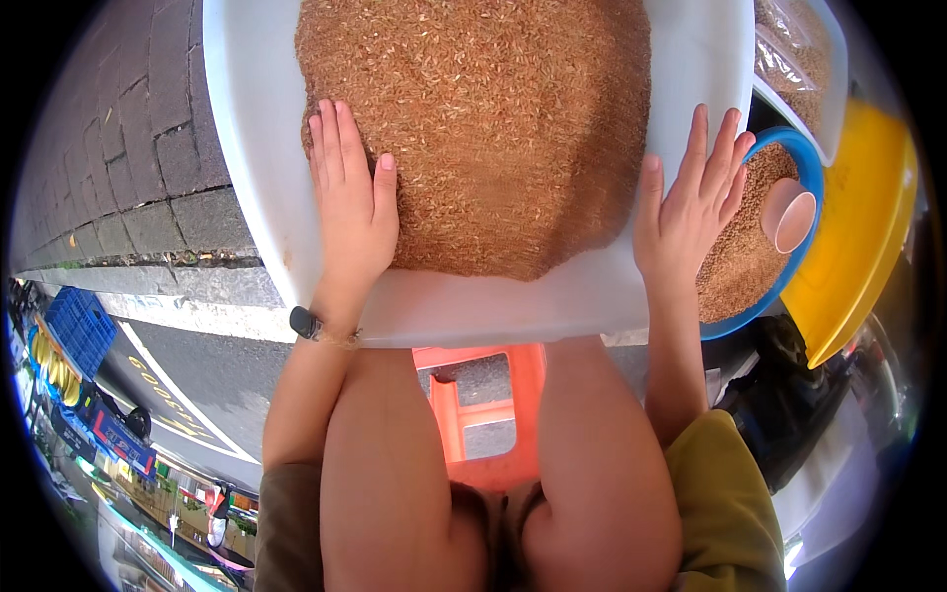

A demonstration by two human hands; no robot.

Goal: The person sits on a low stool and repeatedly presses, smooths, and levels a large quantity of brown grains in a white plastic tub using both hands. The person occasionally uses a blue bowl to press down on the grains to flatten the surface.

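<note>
A white plastic tray (488, 314) lies before me, bearing a broad heap of reddish-brown unpolished rice grains (488, 140). My left hand (351, 200), with a dark band on its wrist, rests flat at the heap's left edge, its fingers extended and its thumb against the grains. Over the tray's right side is my right hand (684, 200), palm partly turned up, fingers spread, holding nothing; its thumb is close to the heap's right edge. Beyond it, a blue basin (803, 155) holds light brown grains (747, 251) and a pale pink cup (788, 214).
A white container (836, 81) with clear plastic bags of grain (795, 44) stands at upper right, beside a yellow plastic container (858, 222). An orange plastic stool (492, 466) shows between my legs. Paving and a curb (207, 296) run along the left, with a blue crate (81, 325) farther off.
</note>
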